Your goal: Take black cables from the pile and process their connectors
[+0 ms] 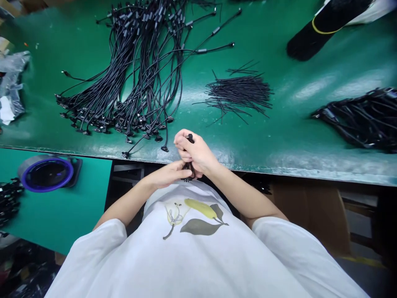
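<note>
A black cable [187, 166], apparently folded into a short bundle, is held between both hands at the table's front edge, close to my shirt. My right hand [198, 154] is wrapped round its upper part, and a black end [190, 138] pokes out above the fist. Lower down, my left hand [170, 173] pinches the bundle, thumb against it. Most of the cable is hidden by the fingers. Beyond my hands lies a large spread of black cables [145, 70] with connector ends toward me. To its right is a loose pile of thin black ties [240, 93].
Bundled black cables [359, 118] lie at the right on the green table [288, 136]. Behind them is a thick black bundle [310, 39] with a yellow band. A purple-rimmed round object [46, 174] sits on a lower green surface at left. Clear plastic bags [14, 82] lie far left.
</note>
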Motion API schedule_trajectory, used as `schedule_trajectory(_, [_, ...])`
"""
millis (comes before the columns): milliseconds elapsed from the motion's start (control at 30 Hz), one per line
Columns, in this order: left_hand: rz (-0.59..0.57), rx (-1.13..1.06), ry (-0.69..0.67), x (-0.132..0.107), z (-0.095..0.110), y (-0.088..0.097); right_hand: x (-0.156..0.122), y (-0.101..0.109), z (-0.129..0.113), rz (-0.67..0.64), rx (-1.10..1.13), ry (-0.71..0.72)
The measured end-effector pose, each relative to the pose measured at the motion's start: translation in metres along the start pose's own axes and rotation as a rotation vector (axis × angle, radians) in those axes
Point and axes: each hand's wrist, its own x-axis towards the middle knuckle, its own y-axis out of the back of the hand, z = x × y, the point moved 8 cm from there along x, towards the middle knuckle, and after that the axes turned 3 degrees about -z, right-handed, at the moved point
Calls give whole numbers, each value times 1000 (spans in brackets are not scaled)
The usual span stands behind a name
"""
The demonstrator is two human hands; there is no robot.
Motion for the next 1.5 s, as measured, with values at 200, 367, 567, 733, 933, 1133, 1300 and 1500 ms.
schedule_trajectory(200, [95,-229,-7,-1,16,-7,3,2,-21,-43,25,32])
schedule_trajectory(367, [131,-410,12,4,13,-19,8,9,-21,-56,57,21])
schedule_trajectory(567, [212,-345,47,3,9,-7,-17,36,-68,37,-547,363])
schedule_trajectory(733, [182,23,99,4,12,7,-66,11,-56,-326,-1686,701])
schedule_trajectory(933, [-133,225,308,5,-1,-15,-94,16,-15,-366,-2204,796])
schedule_trajectory(1133, [-125,347,321,15,1,-23,-100,29,-27,-444,-2263,968])
schedule_trajectory(1300, [62,928,125,31,18,-9,-84,39,-25,-542,-2207,860])
schedule_trajectory(1500, [279,565,57,39,15,17,-47,73,-69,-402,-1890,645])
